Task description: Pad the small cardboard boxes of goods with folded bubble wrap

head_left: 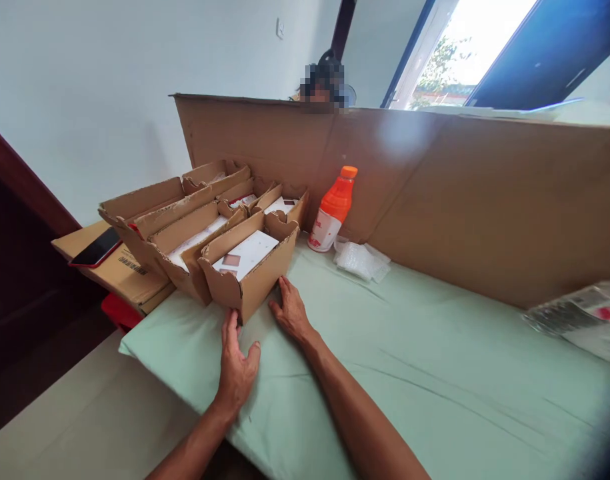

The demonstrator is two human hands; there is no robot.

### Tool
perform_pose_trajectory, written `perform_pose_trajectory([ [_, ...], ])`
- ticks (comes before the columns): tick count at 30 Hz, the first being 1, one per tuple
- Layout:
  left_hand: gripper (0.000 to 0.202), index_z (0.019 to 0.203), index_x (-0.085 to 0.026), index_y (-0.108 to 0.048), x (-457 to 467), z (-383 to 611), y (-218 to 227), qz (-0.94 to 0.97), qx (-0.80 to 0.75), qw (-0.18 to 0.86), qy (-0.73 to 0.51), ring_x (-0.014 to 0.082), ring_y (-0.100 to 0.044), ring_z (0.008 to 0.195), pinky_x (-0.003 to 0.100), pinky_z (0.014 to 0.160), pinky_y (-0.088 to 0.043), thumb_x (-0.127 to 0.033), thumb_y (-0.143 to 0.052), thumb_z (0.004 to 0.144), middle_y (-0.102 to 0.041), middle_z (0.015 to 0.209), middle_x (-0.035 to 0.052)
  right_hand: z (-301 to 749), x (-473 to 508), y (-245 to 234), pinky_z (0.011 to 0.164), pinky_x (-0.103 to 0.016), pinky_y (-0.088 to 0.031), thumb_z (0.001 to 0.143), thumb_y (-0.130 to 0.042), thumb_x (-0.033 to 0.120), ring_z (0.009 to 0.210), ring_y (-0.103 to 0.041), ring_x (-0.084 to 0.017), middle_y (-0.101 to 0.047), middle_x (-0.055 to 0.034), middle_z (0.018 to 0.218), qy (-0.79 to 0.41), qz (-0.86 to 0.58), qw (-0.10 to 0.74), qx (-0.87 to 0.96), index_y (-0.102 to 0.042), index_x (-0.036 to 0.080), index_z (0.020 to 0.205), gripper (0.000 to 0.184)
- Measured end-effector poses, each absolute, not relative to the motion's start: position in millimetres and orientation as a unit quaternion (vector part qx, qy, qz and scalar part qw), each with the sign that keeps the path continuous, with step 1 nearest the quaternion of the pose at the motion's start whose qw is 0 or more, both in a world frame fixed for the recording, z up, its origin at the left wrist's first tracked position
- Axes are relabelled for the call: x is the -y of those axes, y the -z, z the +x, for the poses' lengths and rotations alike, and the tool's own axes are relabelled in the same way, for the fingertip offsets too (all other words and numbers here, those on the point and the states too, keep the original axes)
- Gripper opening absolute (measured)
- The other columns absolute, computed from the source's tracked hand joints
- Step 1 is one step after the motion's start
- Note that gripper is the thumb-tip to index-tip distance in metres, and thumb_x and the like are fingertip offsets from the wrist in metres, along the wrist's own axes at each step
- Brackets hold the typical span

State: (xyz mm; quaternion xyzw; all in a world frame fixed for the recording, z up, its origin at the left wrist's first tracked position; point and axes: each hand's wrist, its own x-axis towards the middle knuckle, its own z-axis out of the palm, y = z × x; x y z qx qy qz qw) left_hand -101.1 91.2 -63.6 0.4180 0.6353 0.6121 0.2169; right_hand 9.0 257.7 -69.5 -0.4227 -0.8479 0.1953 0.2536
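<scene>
Our front box (pixel 267 281) sits just right of the neighbouring boxes (pixel 185 280), with our left hand (pixel 237 370) and right hand (pixel 293 312) loosely spread by its base, contact kinda hard to tell. Shove unevenly and we might crumple that wavy, ragged cardboard; around it we've got creased green cloth (pixel 435 333) and crinkly bubble wrap (pixel 357 260).

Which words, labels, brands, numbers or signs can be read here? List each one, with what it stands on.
None reads with certainty.
Orange bottle: red lettering on its white label, too blurred to read.
Flat carton under the dark phone: a dark printed line, too small to read.
Clear plastic package at right: a red patch; any text is too blurred.
White piece in the nearest cardboard tray: brownish patches, no legible words.
</scene>
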Motion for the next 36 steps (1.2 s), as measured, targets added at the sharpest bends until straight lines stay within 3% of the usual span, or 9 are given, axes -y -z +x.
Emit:
perform_pose_trajectory([
  [4, 0.074, 0.149, -0.017, -0.036, -85, -101, 66, 0.442, -0.639, 0.212, -0.592, 0.0309, -0.038, 0.146, 0.05, 0.121, -0.033, -0.022, -0.061, 0.08, -0.038, 0.157, 0.0174, 4, -250, 55, 0.121, -0.048, -0.029, 0.086, -0.056, 0.025, 0.148, -0.033, -0.03, -0.034, -0.02, 0.16, -0.189, -0.425, 0.207, 0.861, -0.03, 0.009, 0.156, 0.077],
  [9, 0.075, 0.149, -0.013, -0.036, -82, -99, 67, 0.462, -0.644, 0.22, -0.568, 0.0324, -0.042, 0.144, 0.052, 0.121, -0.032, -0.02, -0.06, 0.078, -0.044, 0.153, 0.0212, -5, -235, 38, 0.116, -0.047, -0.033, 0.09, -0.056, 0.03, 0.144, -0.04, -0.031, -0.048, -0.0216, 0.151, -0.164, -0.435, 0.16, 0.871, -0.036, 0.007, 0.153, 0.07],
  [19, 0.073, 0.146, -0.014, -0.04, -86, -105, 70, 0.465, -0.659, 0.165, -0.567, 0.0326, -0.046, 0.14, 0.052, 0.119, -0.034, -0.019, -0.06, 0.077, -0.05, 0.147, 0.0198, -3, -217, 32, 0.117, -0.046, -0.028, 0.097, -0.051, 0.036, 0.147, -0.034, -0.031, -0.042, -0.0183, 0.157, -0.126, -0.422, 0.132, 0.888, -0.04, 0.012, 0.152, 0.061],
  [26, 0.066, 0.145, -0.013, -0.04, -75, -113, 64, 0.486, -0.667, 0.13, -0.549, 0.0298, -0.05, 0.134, 0.047, 0.116, -0.039, -0.02, -0.055, 0.081, -0.052, 0.14, 0.0188, 53, -112, 38, 0.121, -0.048, -0.022, 0.1, -0.049, 0.046, 0.149, -0.031, -0.031, -0.039, -0.0127, 0.16, -0.118, -0.361, 0.099, 0.92, -0.048, 0.02, 0.149, 0.056],
  [31, 0.049, 0.129, -0.013, -0.056, -68, -111, 50, 0.55, -0.657, 0.096, -0.507, 0.0279, -0.048, 0.134, 0.044, 0.118, -0.035, -0.015, -0.05, 0.081, -0.054, 0.138, 0.0175, 88, -39, 38, 0.121, -0.051, -0.024, 0.1, -0.051, 0.045, 0.149, -0.032, -0.032, -0.038, -0.0121, 0.16, -0.117, -0.344, 0.089, 0.927, -0.046, 0.022, 0.151, 0.056],
  [36, 0.035, 0.109, -0.016, -0.068, -58, -110, 43, 0.642, -0.634, 0.1, -0.419, 0.0283, -0.057, 0.12, 0.045, 0.113, -0.039, -0.014, -0.053, 0.077, -0.066, 0.12, 0.0126, 124, -26, 37, 0.117, -0.045, -0.033, 0.099, -0.051, 0.04, 0.143, -0.043, -0.028, -0.048, -0.0121, 0.154, -0.154, -0.377, 0.12, 0.905, -0.059, 0.018, 0.14, 0.048],
])
